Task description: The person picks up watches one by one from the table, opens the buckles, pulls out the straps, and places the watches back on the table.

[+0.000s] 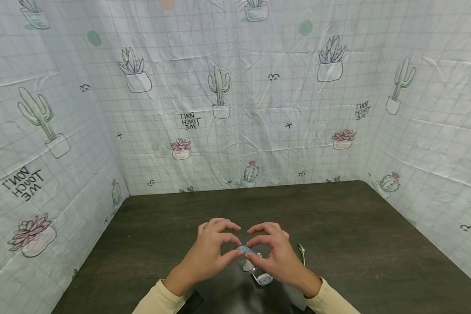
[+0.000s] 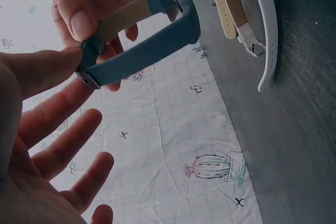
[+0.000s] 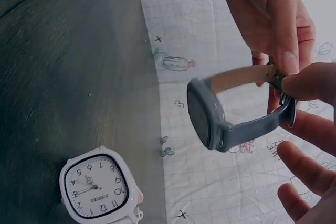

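A blue-grey wristwatch [image 1: 245, 249] is held up between both hands, its strap closed into a loop. My left hand [image 1: 208, 248] pinches the strap close to the buckle [image 2: 90, 80] with thumb and forefinger, the other fingers spread. From the opposite side my right hand [image 1: 276, 255] pinches the strap at the buckle end too, as the right wrist view shows. The watch case [image 3: 202, 114] hangs away from the fingers, and the strap's inner side is tan. The fingertips hide part of the buckle.
Below the hands, a white watch [image 1: 264, 279] with a squarish dial lies on the dark table [image 1: 172, 226]. Beside it is another watch [image 1: 248, 264], partly hidden. A thin yellowish strap [image 1: 302, 253] lies right of the right hand. Patterned cloth [image 1: 235, 144] surrounds the table.
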`<state>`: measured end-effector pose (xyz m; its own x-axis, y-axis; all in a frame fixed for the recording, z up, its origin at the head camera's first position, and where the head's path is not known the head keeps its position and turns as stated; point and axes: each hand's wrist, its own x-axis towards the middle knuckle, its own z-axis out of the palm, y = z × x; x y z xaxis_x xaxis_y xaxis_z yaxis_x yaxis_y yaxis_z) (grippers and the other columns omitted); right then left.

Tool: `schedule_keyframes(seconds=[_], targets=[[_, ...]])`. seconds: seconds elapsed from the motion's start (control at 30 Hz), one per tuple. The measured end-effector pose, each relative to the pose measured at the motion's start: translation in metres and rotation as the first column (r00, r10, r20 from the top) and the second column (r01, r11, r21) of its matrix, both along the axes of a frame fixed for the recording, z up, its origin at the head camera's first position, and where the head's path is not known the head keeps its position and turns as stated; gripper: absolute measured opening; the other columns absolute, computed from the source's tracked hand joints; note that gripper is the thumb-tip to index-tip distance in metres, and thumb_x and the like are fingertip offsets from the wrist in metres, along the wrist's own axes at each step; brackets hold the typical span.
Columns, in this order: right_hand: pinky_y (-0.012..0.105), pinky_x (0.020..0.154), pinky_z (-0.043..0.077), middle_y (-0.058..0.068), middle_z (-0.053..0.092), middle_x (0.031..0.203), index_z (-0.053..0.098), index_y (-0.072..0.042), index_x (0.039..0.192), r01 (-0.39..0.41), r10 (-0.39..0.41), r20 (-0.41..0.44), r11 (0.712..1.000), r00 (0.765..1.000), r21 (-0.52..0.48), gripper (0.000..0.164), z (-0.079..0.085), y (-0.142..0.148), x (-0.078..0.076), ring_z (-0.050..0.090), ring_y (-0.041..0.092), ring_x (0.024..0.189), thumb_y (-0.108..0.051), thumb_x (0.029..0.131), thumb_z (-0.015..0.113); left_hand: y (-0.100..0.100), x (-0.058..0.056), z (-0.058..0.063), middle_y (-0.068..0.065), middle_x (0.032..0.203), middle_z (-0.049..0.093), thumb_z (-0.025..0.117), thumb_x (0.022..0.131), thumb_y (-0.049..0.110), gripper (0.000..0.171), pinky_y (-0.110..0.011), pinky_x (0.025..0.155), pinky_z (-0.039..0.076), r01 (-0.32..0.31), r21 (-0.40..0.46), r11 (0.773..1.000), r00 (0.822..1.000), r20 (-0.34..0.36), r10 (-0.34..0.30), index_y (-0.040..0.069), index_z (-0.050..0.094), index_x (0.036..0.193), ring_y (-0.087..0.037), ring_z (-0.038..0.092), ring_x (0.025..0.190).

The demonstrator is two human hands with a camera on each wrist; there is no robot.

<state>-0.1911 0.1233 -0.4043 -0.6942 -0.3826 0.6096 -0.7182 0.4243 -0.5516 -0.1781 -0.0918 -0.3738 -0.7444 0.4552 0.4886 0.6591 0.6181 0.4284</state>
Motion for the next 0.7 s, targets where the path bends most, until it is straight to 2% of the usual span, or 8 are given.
schedule_keyframes(seconds=[0.23,0.4,0.7], targets=[[0.049,0.084,0.026,-0.012,0.06,0.117,0.07,-0.035,0.093,-0.017,0.017,0.0,1.0,1.0,-0.001,0.03,-0.0008,-0.0004,0.0016,0.049,0.015,0.113,-0.017,0.075,0.085,0.0038,0.0059,0.0034,0.004,0.126,0.059,0.076,0.085,0.026,0.008,-0.061,0.101,0.027,0.009,-0.003,1.0,0.998,-0.062,-0.01,0.025,0.07,0.081,-0.024,0.043,0.129],[0.049,0.083,0.027,-0.011,0.061,0.115,0.07,-0.033,0.089,-0.015,0.015,-0.021,1.0,1.0,-0.008,0.027,-0.0002,0.0004,0.0029,0.05,0.016,0.11,-0.016,0.075,0.085,0.0042,0.0078,0.0039,0.002,0.128,0.058,0.077,0.085,0.026,0.007,-0.06,0.101,0.027,0.002,0.003,1.0,0.996,-0.092,-0.002,0.025,0.071,0.081,-0.023,0.043,0.129],[0.052,0.087,0.03,-0.014,0.061,0.114,0.07,-0.035,0.09,0.009,-0.009,-0.007,1.0,1.0,0.016,0.026,0.0016,0.0031,0.0062,0.049,0.013,0.11,-0.019,0.075,0.084,0.0018,0.0087,0.0033,0.004,0.129,0.057,0.077,0.085,0.027,0.007,-0.061,0.101,0.026,-0.014,0.032,0.999,0.994,-0.104,0.017,0.026,0.071,0.082,-0.022,0.043,0.128]])
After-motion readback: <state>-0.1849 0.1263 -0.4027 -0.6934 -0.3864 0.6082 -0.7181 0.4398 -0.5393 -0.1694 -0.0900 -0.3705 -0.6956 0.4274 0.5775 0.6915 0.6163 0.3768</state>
